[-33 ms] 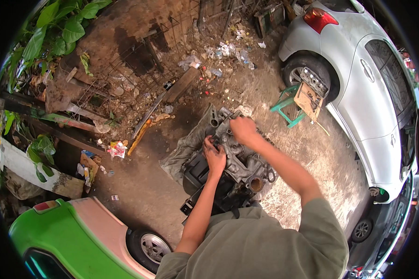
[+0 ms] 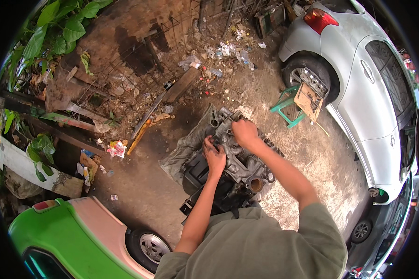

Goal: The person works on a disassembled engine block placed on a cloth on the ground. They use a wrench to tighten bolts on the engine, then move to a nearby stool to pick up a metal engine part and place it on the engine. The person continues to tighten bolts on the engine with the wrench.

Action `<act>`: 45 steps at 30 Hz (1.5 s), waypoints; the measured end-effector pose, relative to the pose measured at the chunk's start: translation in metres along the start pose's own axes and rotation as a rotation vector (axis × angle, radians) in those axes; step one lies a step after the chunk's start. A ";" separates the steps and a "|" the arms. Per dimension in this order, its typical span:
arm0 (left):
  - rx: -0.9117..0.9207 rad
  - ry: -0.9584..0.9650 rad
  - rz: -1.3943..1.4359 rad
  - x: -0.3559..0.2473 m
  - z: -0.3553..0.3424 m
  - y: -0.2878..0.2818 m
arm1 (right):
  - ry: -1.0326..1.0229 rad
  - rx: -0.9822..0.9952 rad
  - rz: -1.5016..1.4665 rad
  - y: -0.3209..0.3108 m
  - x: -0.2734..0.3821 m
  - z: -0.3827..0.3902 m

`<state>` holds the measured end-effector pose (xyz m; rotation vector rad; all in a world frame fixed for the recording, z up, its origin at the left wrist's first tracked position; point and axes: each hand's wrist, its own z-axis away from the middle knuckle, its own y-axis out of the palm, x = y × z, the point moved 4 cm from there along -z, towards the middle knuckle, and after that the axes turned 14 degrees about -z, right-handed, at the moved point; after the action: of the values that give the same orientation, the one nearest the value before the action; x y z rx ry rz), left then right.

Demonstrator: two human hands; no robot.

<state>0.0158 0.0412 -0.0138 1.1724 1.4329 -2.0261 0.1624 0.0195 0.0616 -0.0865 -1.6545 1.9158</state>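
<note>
A greasy metal car engine (image 2: pixel 239 171) with a black cover on its left side stands on the ground in front of me. My left hand (image 2: pixel 214 157) lies on the engine's upper left part, its fingers bent around an edge beside the black cover. At the far end of the engine, my right hand (image 2: pixel 246 133) is closed in a fist, knuckles up. Whatever it grips is hidden under the fingers. A dirty grey cloth (image 2: pixel 179 156) is spread beneath the engine and sticks out on the left.
A green plastic stool (image 2: pixel 284 108) at the far right bears a board (image 2: pixel 309 103) and a metal engine part (image 2: pixel 314 81). Beyond it stands a silver car (image 2: pixel 344 60). A green and pink car (image 2: pixel 70 228) is at the near left. Rubbish and a wooden beam (image 2: pixel 181 84) lie farther back.
My right hand has shifted slightly to the right and toward me. My left hand stays in the same place on the engine.
</note>
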 end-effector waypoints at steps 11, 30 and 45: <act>-0.022 0.060 -0.070 -0.001 0.001 -0.002 | 0.007 -0.144 -0.778 0.000 -0.022 0.042; -0.036 0.060 -0.055 -0.002 0.000 -0.002 | -0.564 0.323 0.213 -0.044 -0.016 -0.057; -0.094 0.104 -0.112 0.001 -0.001 0.000 | -0.605 0.204 0.390 -0.027 0.017 -0.056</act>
<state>0.0152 0.0419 -0.0147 1.1984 1.6593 -1.9725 0.1826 0.0775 0.0797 0.3034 -1.9039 2.5795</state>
